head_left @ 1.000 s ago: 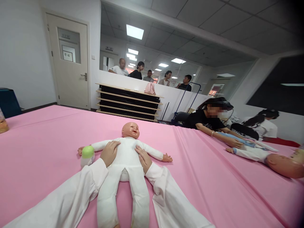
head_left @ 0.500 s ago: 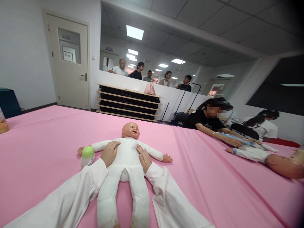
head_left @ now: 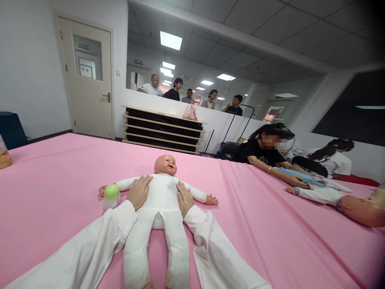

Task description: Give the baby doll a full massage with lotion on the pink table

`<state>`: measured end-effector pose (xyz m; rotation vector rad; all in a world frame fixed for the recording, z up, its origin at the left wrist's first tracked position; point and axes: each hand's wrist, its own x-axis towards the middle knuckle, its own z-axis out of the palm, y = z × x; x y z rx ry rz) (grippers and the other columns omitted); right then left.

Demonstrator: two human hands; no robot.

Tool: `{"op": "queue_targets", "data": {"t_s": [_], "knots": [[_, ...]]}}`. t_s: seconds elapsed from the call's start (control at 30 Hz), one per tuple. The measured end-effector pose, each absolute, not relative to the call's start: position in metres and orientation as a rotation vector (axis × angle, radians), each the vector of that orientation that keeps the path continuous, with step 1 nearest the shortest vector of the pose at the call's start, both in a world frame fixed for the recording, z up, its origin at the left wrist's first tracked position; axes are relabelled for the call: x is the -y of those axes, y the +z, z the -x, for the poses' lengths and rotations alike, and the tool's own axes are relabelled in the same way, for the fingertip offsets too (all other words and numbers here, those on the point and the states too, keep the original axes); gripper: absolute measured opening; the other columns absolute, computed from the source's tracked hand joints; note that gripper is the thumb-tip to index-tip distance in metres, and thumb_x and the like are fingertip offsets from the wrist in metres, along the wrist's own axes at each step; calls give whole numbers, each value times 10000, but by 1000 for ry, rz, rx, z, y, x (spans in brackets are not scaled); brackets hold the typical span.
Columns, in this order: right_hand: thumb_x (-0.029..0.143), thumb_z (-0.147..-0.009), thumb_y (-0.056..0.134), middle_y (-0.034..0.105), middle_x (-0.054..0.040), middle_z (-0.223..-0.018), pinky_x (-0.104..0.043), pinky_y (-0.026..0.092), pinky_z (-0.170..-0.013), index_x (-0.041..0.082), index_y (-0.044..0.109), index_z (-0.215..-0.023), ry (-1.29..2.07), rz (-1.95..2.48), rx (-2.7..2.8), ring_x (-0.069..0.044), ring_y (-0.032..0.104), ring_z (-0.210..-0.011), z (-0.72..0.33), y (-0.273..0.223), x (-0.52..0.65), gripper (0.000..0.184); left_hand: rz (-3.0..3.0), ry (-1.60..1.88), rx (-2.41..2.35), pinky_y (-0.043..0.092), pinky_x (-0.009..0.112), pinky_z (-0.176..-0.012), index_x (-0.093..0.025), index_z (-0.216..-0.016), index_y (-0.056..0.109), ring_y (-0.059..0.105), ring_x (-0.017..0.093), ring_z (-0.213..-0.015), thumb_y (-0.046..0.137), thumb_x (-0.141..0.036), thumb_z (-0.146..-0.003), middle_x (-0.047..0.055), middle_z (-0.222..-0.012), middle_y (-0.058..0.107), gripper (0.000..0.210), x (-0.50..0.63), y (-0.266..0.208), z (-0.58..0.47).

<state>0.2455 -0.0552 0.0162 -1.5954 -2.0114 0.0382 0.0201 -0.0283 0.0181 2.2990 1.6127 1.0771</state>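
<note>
A baby doll (head_left: 162, 196) with a white cloth body lies on its back on the pink-covered table (head_left: 75, 176), its head away from me and its arms spread. My left hand (head_left: 139, 192) rests along one side of the doll's torso, fingers stretched out and pointing at its shoulder. On the other side, my right hand (head_left: 184, 197) lies against the torso with its fingers extended. Neither hand grips anything. Just left of my left wrist stands a small container with a green lid (head_left: 112, 193), close to the doll's hand.
At the right, a co-worker (head_left: 264, 148) in black leans over another doll (head_left: 327, 196) with blue cloth on it. A bottle (head_left: 4, 154) stands at the far left edge. Behind the table are stacked boards (head_left: 162, 128) and a pink backpack (head_left: 190, 112).
My right hand has shifted slightly outward from the doll's chest toward its side. My left hand is nearly still. The co-worker's hands have moved a little over the blue cloth.
</note>
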Motion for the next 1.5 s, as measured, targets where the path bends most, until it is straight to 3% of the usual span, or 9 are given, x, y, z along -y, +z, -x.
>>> {"op": "queue_targets", "data": {"t_s": [0.2,0.4,0.47,0.57,0.8,0.93,1.07,1.27,1.5], "knots": [[258,-910,228,374,-144,-1375,-503,186,-1065,120,444,-1262,25,1771,1811,-238,300,-1298,-246,6,58,435,-2260,917,-1965,174,527,-1052,-156,-1260,464,293,266,-1294,306,-309,-885,89,-1326,453,435,37,25,-23],[336,-878,270,574,-116,-1183,-420,376,-980,169,594,-1054,-1,1335,1859,-215,501,-1135,-251,9,59,405,-2427,1162,-1897,310,444,-1012,-151,-900,639,598,221,-958,314,-238,-878,82,-959,677,337,45,30,-22],[354,-884,281,587,-101,-1167,-391,401,-964,191,598,-1057,43,1137,1970,-201,515,-1122,-250,13,63,396,-2465,1272,-1761,399,403,-944,-171,-869,639,630,197,-854,316,-269,-885,66,-897,691,338,46,29,-23],[362,-898,265,568,-81,-1204,-379,389,-982,212,564,-1138,108,993,2092,-185,489,-1161,-248,19,70,412,-2509,1363,-1476,470,343,-863,-193,-915,637,627,181,-898,329,-289,-881,51,-947,686,325,49,28,-23],[401,-914,171,437,-83,-1342,-500,206,-1062,235,434,-1281,197,1008,2242,-191,328,-1290,-248,22,71,480,-2578,1113,-962,322,366,-1043,-180,-1187,538,427,166,-1217,310,-294,-897,52,-1276,511,386,49,30,-20],[427,-909,186,354,-69,-1398,-566,150,-1050,266,421,-1285,235,1150,2173,-220,277,-1314,-248,16,64,472,-2502,908,-1068,147,522,-1069,-276,-1301,412,182,216,-1343,275,-363,-913,6,-1414,322,421,40,27,-22],[368,-906,239,327,-55,-1413,-584,142,-1044,283,391,-1304,181,1322,2057,-226,256,-1323,-248,7,57,434,-2404,867,-1236,89,564,-1053,-310,-1310,387,125,228,-1354,254,-387,-917,-8,-1430,291,422,38,25,-23],[330,-876,302,378,-123,-1375,-546,198,-1057,172,442,-1276,133,1530,1817,-252,307,-1298,-254,-3,50,453,-2295,1028,-1547,242,449,-1057,-179,-1222,497,337,214,-1274,301,-266,-895,63,-1343,437,391,38,25,-24],[347,-885,319,509,-88,-1274,-465,326,-1038,210,555,-1164,138,1212,1892,-215,438,-1215,-252,7,60,390,-2342,1271,-1627,438,368,-834,-177,-900,613,578,205,-901,385,-121,-785,54,-928,655,261,44,26,-23]]}}
